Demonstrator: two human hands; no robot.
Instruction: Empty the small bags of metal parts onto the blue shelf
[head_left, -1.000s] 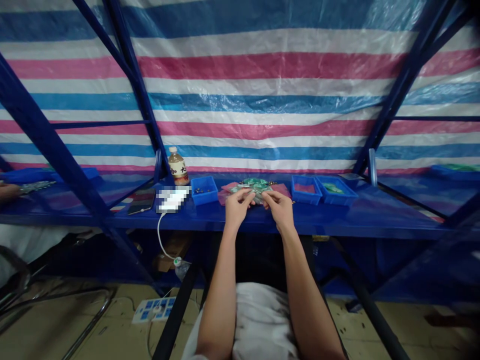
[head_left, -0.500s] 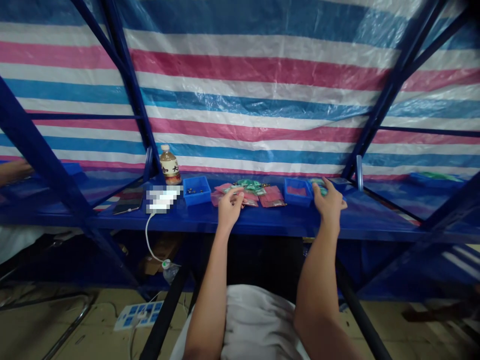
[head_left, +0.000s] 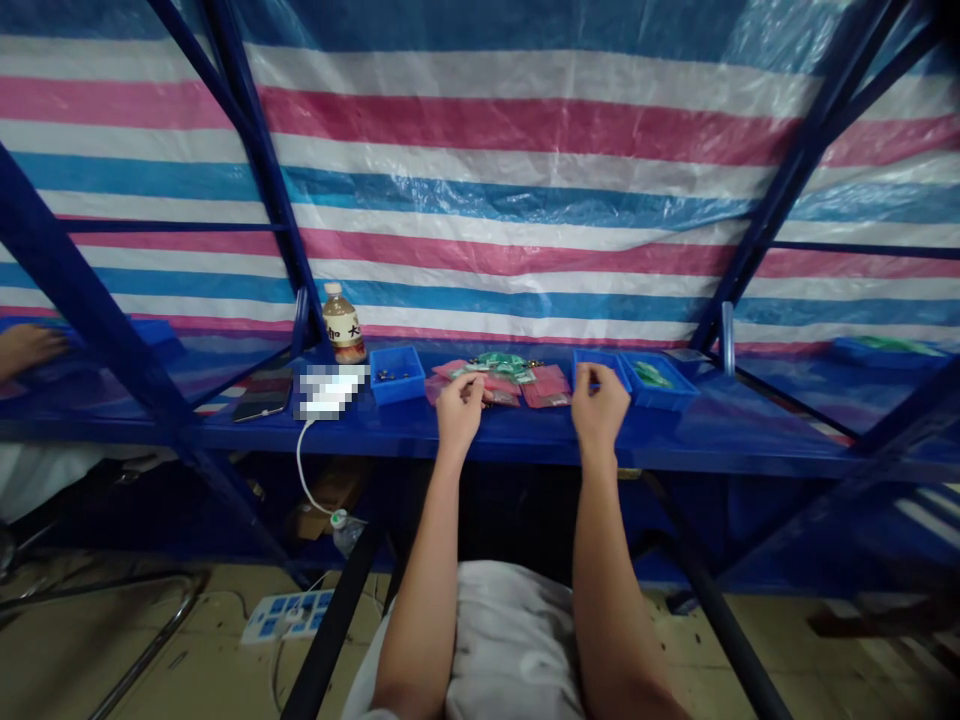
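**Both hands work with pinched fingers at the front of the blue shelf, among small packets.**

The right hand has moved back from the far tray and now stays at the front edge of a blue tray, its fingers together; I cannot tell if they hold a small piece. The left hand is just beside the pink plastic bags, also with fingers together. Green packets lie behind the bags, on the blue metal shelf. A second blue tray holds green items, and a third blue tray holds small metal parts. Farther left stands a plastic bottle, and a striped tarpaulin hangs behind.
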